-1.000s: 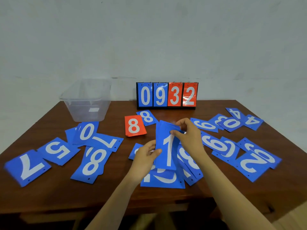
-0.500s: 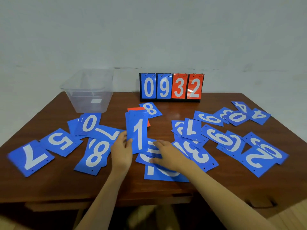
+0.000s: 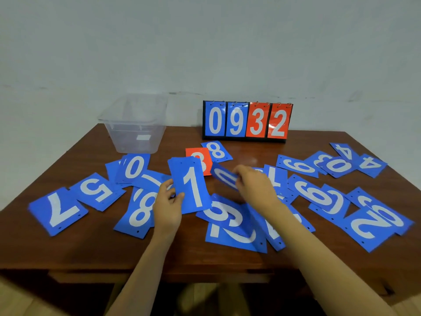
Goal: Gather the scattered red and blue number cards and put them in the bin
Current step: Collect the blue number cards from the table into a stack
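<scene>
The blue 1 card (image 3: 192,188) is standing upright off the counter, near the middle of the spread. The left hand (image 3: 167,206) is gripping its lower left edge with the thumb across the face; I cannot tell whether more cards are sitting behind it. Just at its 3 o'clock, the right hand (image 3: 256,184) is pinching one end of a blue 0 card (image 3: 224,177), which is hanging tilted and blurred above the pile. Both hands are thus clamped on cards.

A red 8 card (image 3: 197,158) is lying at the held card's 12 o'clock, half hidden behind it, with a blue 8 card (image 3: 216,151) beside it. Other blue cards are lying overlapped from 9 round to 3 o'clock on the counter (image 3: 91,247). The clear bin (image 3: 134,126) is sitting at 11 o'clock with no card showing inside, and a scoreboard (image 3: 247,120) is standing at 12.

The end pinch looks weak, so the 0 could swing or slip while it is being tucked against the 1. A stack gripped by one edge is likely to fan out as it grows. Lifting from overlaps may drag neighbouring cards towards the near edge.
</scene>
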Demonstrator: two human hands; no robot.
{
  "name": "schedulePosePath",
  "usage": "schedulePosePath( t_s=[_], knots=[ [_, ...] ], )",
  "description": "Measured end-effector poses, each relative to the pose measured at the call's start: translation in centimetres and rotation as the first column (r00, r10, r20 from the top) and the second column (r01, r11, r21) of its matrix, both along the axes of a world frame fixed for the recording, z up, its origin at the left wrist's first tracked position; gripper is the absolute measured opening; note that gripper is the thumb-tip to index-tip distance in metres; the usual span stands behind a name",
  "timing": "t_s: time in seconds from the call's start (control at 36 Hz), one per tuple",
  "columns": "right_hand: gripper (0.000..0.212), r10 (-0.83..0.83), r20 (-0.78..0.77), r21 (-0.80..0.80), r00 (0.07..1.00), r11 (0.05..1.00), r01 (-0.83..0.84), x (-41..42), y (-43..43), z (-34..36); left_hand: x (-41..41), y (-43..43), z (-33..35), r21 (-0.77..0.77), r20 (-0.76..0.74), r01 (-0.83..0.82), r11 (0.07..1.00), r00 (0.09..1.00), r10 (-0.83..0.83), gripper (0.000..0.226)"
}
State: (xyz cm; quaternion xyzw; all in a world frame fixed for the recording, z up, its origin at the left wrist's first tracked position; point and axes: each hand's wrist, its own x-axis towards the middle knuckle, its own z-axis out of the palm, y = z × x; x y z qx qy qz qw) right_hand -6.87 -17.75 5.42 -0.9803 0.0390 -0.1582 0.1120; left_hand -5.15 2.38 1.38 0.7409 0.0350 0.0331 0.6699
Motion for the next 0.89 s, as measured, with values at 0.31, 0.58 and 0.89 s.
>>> schedulePosePath(
  t_s=[0.31,0.58,0.89],
  knots=[
    [0.012,-0.026,0.494,0.262,0.869,0.958,-0.12,-3.5,-2.0,1.8,-0.1,0.0,0.3,-0.32,-0.216,0.1,0.942,0.96,-0.176,0.046],
    [0.018,-0.053,0.332,0.657,0.942,0.729,-0.191,-6.8,-0.6,-2.0,-1.5,-1.9,1.3,-0.305,-0.127,0.306,0.902,0.925,-0.357,0.034],
    [0.014,-0.13,0.232,0.815,0.964,0.566,-0.12,-6.8,-0.8,-3.2,-2.4,-2.3,0.9,-0.34,-0.176,0.299,0.891,0.911,-0.373,0.036]
  ],
)
